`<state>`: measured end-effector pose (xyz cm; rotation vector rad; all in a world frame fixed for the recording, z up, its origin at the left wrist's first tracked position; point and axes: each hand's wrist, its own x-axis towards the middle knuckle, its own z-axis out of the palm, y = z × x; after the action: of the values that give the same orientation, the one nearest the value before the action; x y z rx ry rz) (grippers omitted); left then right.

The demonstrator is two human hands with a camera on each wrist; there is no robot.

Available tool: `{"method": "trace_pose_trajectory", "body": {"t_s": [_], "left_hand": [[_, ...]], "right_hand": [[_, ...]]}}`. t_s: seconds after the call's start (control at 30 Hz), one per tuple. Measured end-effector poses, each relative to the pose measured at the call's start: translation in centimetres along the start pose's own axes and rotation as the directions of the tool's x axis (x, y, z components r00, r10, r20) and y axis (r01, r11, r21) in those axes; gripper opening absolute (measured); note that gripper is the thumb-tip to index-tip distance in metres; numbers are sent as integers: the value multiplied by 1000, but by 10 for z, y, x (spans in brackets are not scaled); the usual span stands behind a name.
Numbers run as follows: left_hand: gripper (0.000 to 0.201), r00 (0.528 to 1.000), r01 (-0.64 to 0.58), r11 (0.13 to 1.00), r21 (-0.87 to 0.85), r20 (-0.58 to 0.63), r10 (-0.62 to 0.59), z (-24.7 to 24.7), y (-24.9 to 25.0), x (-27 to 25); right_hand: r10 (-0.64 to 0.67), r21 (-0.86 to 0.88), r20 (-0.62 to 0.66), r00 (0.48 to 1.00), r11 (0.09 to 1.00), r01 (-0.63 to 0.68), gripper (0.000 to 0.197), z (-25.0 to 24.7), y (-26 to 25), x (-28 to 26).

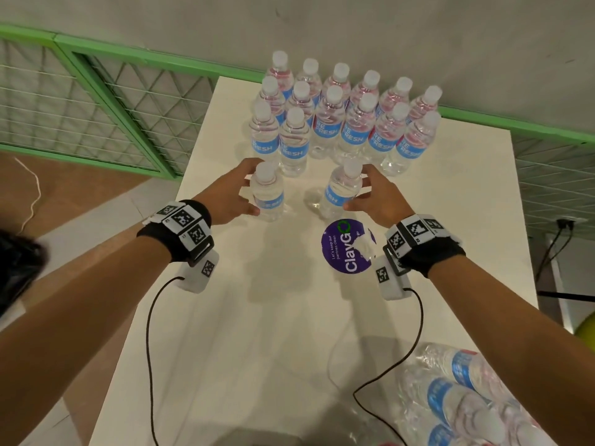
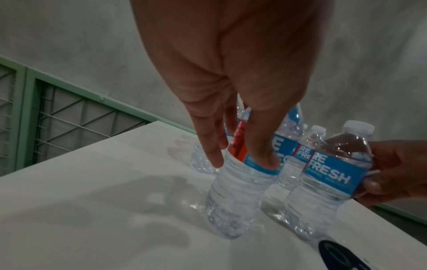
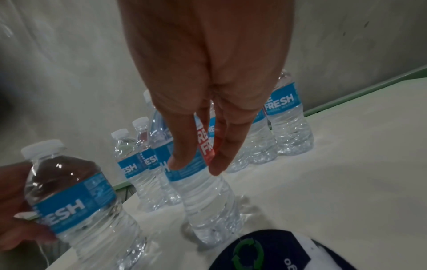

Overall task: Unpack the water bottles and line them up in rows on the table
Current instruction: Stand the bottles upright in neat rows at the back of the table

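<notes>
I count sixteen bottles [image 1: 327,127] standing on the bench [image 1: 257,317], one sticker [image 1: 346,249], two hands [image 1: 225,197].

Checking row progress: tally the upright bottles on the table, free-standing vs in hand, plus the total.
Free-standing bottles: 14
Held bottles: 2, the left-hand bottle in the left hand and the right-hand bottle in the right hand
Total upright: 16
The pack is partly out of frame, so it is not counted.
</notes>
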<state>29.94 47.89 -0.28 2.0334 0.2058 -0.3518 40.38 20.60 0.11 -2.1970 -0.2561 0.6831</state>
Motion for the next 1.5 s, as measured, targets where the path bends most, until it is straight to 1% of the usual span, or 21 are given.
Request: {"method": "trace_pose_trajectory", "body": {"t_s": [0.07, 0.2, 0.3, 0.37, 0.43, 0.5, 0.53, 0.57, 0.67, 0.8, 0.9, 1.13, 1.5], "left_hand": [[79, 1000, -7, 1000, 0, -16, 7, 2, -1, 1], [71, 990, -39, 999, 21, -134, 41, 5, -2, 9], [71, 977, -64, 993, 103, -197, 83, 4, -2, 19], [73, 969, -51, 995, 86, -235, 70, 2, 0, 25], [79, 973, -35, 999, 11, -228, 36, -1, -1, 28], [85, 981, -48, 999, -11, -188, 45, -3, -3, 31], [85, 983, -56, 998, -10, -174, 54, -3, -4, 32], [81, 983, -50, 999, -17, -178, 47, -3, -4, 33], [67, 971, 13, 997, -77, -238, -31, -4, -2, 38], [62, 965, -3, 991, -132, -262, -32, -6, -4, 41], [62, 969, -5, 991, -133, -245, -28, -7, -9, 42], [57, 965, -12, 988, -154, -260, -29, -8, -14, 42], [55, 972, -27, 990, -142, -237, -7, -12, -21, 46]], "right_hand": [[-3, -5, -12, 1000, 1000, 3, 67, 3, 3, 2], [-34, -3, -79, 996, 999, 34, 62, 8, 1, 9], [-21, 47, -111, 994, 999, 26, 66, 9, -5, 23], [-1, 73, -113, 994, 997, 10, 70, 9, -9, 30], [14, 63, -115, 993, 998, -7, 70, 11, -10, 36], [13, 70, -142, 990, 998, -3, 63, 13, -12, 42], [12, 82, -156, 988, 997, 1, 61, 14, -13, 46], [10, 97, -164, 986, 995, 6, 60, 15, -15, 49], [4, 123, -175, 985, 992, 17, 60, 18, -19, 59], [3, 144, -187, 982, 989, 25, 62, 20, -19, 67], [-17, 143, -187, 982, 989, 44, 57, 18, -18, 72], [-52, 138, -184, 982, 987, 78, 48, 18, -20, 81], [-64, 150, -167, 984, 985, 90, 48, 19, -21, 87]]}}
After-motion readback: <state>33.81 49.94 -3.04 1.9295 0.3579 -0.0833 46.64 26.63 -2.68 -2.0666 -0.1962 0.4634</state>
